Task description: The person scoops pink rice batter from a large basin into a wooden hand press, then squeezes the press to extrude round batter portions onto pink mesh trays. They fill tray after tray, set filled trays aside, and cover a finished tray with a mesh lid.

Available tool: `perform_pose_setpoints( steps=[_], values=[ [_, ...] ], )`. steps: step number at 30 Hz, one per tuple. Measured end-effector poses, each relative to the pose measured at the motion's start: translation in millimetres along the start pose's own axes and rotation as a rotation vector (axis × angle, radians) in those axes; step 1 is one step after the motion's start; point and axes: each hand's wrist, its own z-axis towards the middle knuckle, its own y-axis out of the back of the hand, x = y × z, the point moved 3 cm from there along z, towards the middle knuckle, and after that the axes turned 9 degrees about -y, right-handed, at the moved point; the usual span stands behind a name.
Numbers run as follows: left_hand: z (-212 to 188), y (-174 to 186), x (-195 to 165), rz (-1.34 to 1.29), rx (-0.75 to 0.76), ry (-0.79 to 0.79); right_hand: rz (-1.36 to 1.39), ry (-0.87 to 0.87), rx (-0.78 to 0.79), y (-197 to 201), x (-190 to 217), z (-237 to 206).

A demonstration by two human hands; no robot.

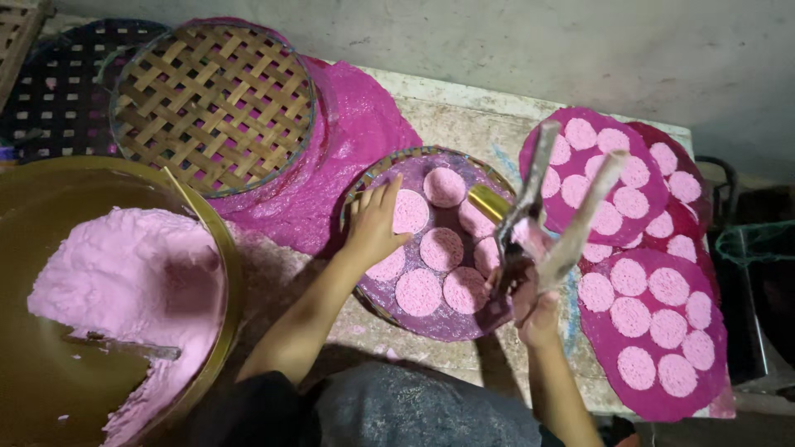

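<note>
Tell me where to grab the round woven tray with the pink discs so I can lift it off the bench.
Grip the woven tray by its raised rim, one hand at the left edge, where the left hand rests, the other at the bare near edge. The flat middle is covered with soft pink discs, so stay off it. The right hand holds a press tool over the right side.

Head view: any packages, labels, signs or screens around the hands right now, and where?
None in view. Only unmarked things: a woven tray of pink discs under the left hand, a metal tool in the right hand, and a brass basin of pink dough on the left.
</note>
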Motion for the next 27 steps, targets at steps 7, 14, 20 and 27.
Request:
perform_pose_setpoints(
  steps=[7,14,20,27],
  values=[
    [-10.2,2.6,-64.6,0.06,0.106,0.056,-0.068,0.085,-0.145,70.6,2.1,-102.8],
    [-95.6,94.8,-105.4,-0.031,-0.028,0.103,-0.165,0.052,-0.029,65.1,12.7,-135.5],
    [-277.7,149.1,-98.3,-0.218,0.065,0.16,-0.453,0.033,0.162,-93.2,24.8,-77.8],
    [-436.2,131.0,-49.4,0.03,-0.014,0.376,-0.974,-0.129,0.083,-370.6,13.0,18.8]
  ],
)
